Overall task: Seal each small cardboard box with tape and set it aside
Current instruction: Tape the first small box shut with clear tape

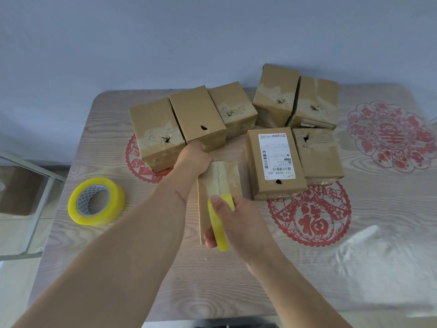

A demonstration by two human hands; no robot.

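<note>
At centre of the tabletop [165, 268], my right hand [236, 223] has its fingers [210, 237] curled round a small yellow tape roll [218, 228], thumb pressing the tape end down on the near top edge of the small cardboard box [234, 178]. My left hand [195, 159] grips that box's far end, fingers wrapped over the edge and mostly hidden. Key relation: box's long axis runs straight away from me, pale seam strip along it, so the tape has to travel from right hand toward left; left hand's the anchor, right's the nearer one and does the pulling. Seam looks only started, judging by the yellow showing just at the near end.

Further out: a bigger yellow tape roll [96, 201] lies flat, well apart to the left. Three boxes [191, 119] stand in a row behind, four more to the right. One of those, the labelled box [274, 162], carries a white shipping label w/ barcodes; I can read "111 C028 J02", rest too small. Red paper-cut motif [309, 214] under the clear cover shows the char 福.
</note>
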